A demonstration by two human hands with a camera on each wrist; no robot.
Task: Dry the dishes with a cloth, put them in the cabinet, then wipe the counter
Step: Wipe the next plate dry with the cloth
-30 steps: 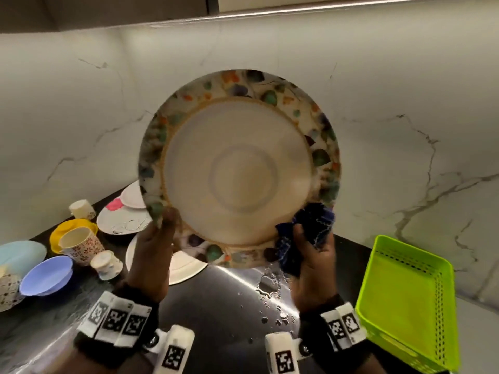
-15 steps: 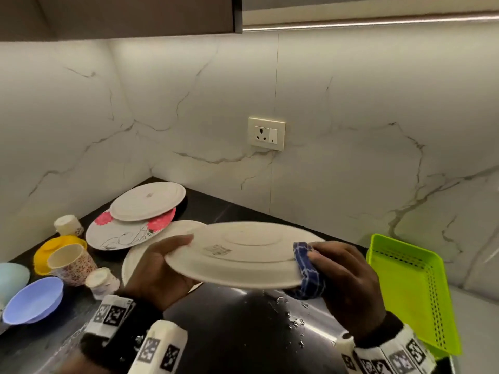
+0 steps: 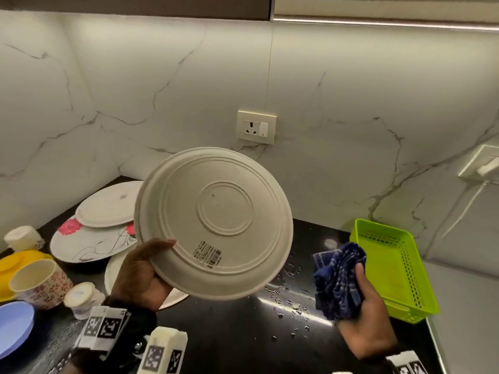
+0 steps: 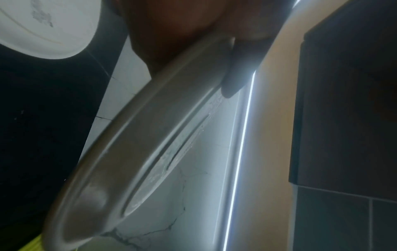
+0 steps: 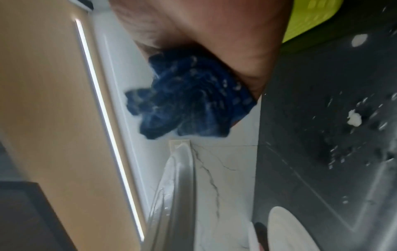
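Observation:
My left hand (image 3: 140, 268) grips a round plate (image 3: 216, 222) by its lower left rim, thumb on the back. The plate is tilted up with its plain beige underside and a barcode sticker facing me. The left wrist view shows the plate (image 4: 137, 144) edge-on under my thumb. My right hand (image 3: 361, 306) holds a bunched dark blue cloth (image 3: 337, 279) to the right of the plate, apart from it. In the right wrist view the cloth (image 5: 189, 101) hangs from my fingers, blurred. Water drops lie on the black counter (image 3: 243, 333) below.
Several plates (image 3: 91, 238) are stacked at the back left corner, with cups (image 3: 40, 282), a yellow bowl (image 3: 16, 265) and a blue bowl (image 3: 13, 325) at the left edge. A lime green basket (image 3: 391, 268) sits on the right. A wall socket (image 3: 256, 127) is behind; a dark cabinet (image 3: 135, 6) hangs above.
The plate turned from its patterned face through flat to its underside facing me. My right hand with the cloth let go of the rim and moved away to the right.

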